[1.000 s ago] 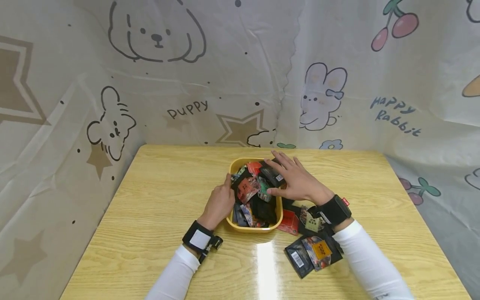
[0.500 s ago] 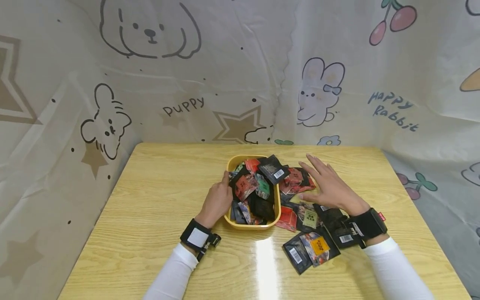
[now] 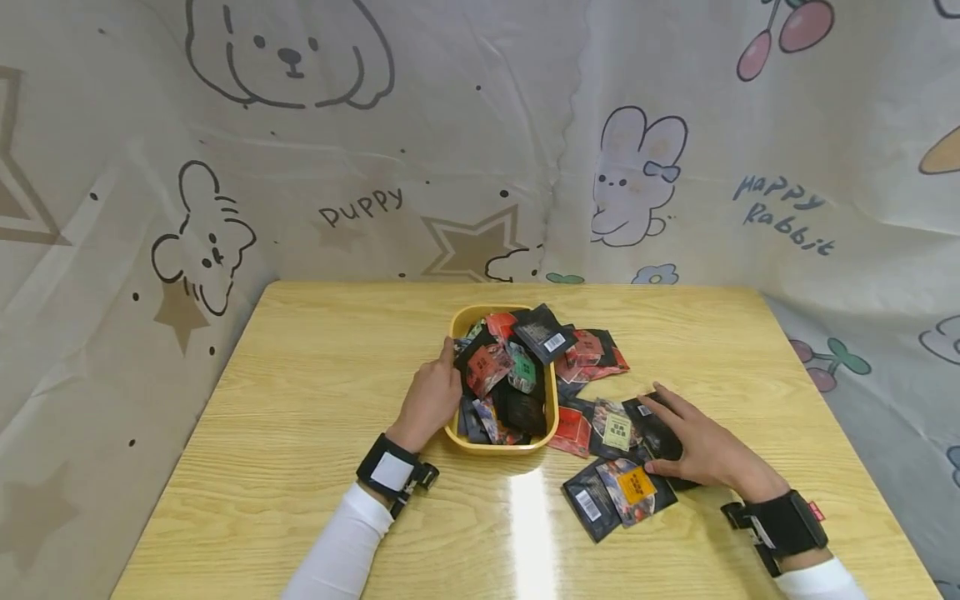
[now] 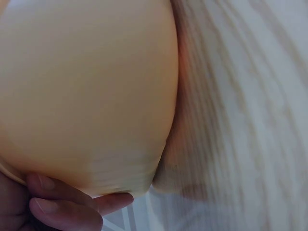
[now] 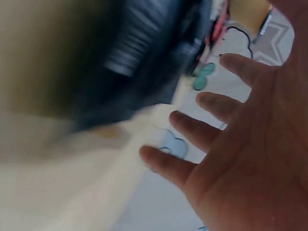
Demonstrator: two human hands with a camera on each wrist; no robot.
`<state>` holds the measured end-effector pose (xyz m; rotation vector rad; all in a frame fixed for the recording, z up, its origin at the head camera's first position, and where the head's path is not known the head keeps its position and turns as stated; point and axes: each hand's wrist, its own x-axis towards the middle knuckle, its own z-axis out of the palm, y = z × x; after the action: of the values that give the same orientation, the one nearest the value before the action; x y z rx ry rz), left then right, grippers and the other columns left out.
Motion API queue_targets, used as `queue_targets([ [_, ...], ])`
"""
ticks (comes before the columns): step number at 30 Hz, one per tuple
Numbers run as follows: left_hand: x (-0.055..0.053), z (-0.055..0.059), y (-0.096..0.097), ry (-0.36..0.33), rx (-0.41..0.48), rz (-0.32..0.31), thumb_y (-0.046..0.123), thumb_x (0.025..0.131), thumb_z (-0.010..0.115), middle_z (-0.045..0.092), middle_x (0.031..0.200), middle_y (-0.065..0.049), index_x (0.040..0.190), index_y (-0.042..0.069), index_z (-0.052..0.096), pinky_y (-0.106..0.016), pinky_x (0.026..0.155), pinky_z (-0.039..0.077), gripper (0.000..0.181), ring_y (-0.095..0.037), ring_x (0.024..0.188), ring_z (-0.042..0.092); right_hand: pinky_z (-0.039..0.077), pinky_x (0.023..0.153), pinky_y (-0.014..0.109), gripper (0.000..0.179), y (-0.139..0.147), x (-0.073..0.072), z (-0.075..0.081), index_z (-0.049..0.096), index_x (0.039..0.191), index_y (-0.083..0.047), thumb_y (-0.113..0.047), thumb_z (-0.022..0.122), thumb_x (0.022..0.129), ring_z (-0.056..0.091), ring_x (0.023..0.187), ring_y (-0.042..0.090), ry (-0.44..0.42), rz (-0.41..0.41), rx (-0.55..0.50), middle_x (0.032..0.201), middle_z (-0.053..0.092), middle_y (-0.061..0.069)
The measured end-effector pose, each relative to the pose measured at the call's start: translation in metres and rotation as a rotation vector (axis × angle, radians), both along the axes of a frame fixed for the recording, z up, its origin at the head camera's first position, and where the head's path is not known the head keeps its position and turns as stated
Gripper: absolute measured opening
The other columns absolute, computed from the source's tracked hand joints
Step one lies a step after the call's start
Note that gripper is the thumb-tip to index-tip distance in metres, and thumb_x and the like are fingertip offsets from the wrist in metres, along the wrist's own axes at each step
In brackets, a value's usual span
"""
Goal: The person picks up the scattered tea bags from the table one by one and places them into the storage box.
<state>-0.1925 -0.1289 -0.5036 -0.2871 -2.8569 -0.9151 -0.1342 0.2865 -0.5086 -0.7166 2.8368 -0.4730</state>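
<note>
My left hand [image 3: 430, 398] holds the left side of a yellow plastic basket [image 3: 503, 449], fingertips right at its rim. Seen from the left wrist, curled fingers [image 4: 67, 211] lie against the basket's smooth outer wall [image 4: 91, 91]. Flat packets fill the basket; a black packet with a barcode label [image 3: 543, 333] lies on top at its back right corner. My right hand [image 3: 701, 446] hovers with fingers spread over black packets [image 3: 652, 429] on the table. The right wrist view shows its fingers [image 5: 192, 130] apart from a blurred dark packet [image 5: 139, 67].
More packets lie right of the basket: a red one [image 3: 572, 431], one with a yellow-green label [image 3: 617, 431], one with an orange label [image 3: 636, 485] and a black barcoded one [image 3: 592, 502]. Behind the wooden table [image 3: 337, 350] hangs a printed cloth [image 3: 450, 125].
My right hand has let go of the black barcoded packet on top of the basket's contents and moved right and nearer, over the loose packets. My left hand stays at the basket.
</note>
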Motion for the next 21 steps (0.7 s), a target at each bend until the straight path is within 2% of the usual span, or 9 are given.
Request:
queue_targets([
  [3,-0.001,-0.001,-0.002,-0.008,0.002,0.005,0.006,0.097,0.047,0.056,0.066,-0.010,0.148,-0.009,0.030,-0.031,0.046,0.038,0.056,-0.016,0.050,0.048,0.040,0.095,0.060,0.088,0.001,0.004,-0.008,0.035,0.151,-0.010,-0.046,0.075,0.082,0.030,0.135,0.048,0.016,-0.013,0.012,0.155,0.023,0.023],
  [5,-0.001,-0.001,-0.001,-0.004,0.011,0.004,0.006,0.097,0.048,0.056,0.067,-0.011,0.148,-0.009,0.030,-0.031,0.046,0.038,0.056,-0.015,0.050,0.049,0.039,0.095,0.060,0.079,0.001,0.004,-0.010,0.039,0.149,-0.009,-0.036,0.074,0.085,0.033,0.133,0.048,0.046,-0.025,0.021,0.152,0.029,0.024],
  [10,0.000,-0.002,0.000,-0.009,0.040,0.002,0.005,0.097,0.047,0.055,0.066,-0.009,0.148,-0.008,0.030,-0.029,0.043,0.038,0.056,-0.014,0.047,0.048,0.043,0.091,0.057,0.056,-0.004,-0.001,-0.010,0.050,0.141,-0.004,-0.010,0.068,0.089,0.046,0.122,0.047,0.142,-0.033,0.022,0.140,0.044,0.027],
  [14,0.001,-0.002,0.000,-0.016,0.042,0.011,0.006,0.097,0.047,0.051,0.060,-0.005,0.148,-0.008,0.029,-0.028,0.040,0.035,0.056,-0.013,0.044,0.046,0.047,0.087,0.052,0.041,-0.007,-0.006,-0.008,0.058,0.133,-0.003,-0.006,0.064,0.092,0.057,0.112,0.041,0.212,-0.011,0.003,0.129,0.056,0.023],
  [16,0.001,-0.001,0.001,-0.020,0.044,0.018,0.007,0.097,0.047,0.050,0.060,-0.005,0.148,-0.008,0.030,-0.029,0.040,0.035,0.055,-0.013,0.044,0.046,0.051,0.079,0.046,0.035,-0.008,-0.009,-0.005,0.061,0.128,-0.002,-0.006,0.063,0.093,0.064,0.097,0.033,0.237,-0.007,0.001,0.120,0.063,0.020],
  [19,0.001,0.001,0.001,-0.032,0.040,0.022,0.008,0.098,0.047,0.053,0.063,-0.008,0.148,-0.008,0.030,-0.029,0.041,0.036,0.055,-0.014,0.046,0.047,0.051,0.070,0.040,0.030,-0.010,-0.014,0.002,0.064,0.122,-0.002,-0.004,0.063,0.092,0.066,0.082,0.025,0.284,-0.012,-0.017,0.109,0.068,0.015],
  [21,0.002,0.002,0.001,-0.032,0.036,0.023,0.008,0.098,0.047,0.056,0.066,-0.011,0.148,-0.009,0.030,-0.029,0.042,0.037,0.055,-0.014,0.048,0.048,0.048,0.063,0.037,0.031,-0.013,-0.019,0.009,0.063,0.123,-0.001,-0.003,0.062,0.092,0.064,0.074,0.021,0.331,-0.012,-0.042,0.105,0.069,0.015],
])
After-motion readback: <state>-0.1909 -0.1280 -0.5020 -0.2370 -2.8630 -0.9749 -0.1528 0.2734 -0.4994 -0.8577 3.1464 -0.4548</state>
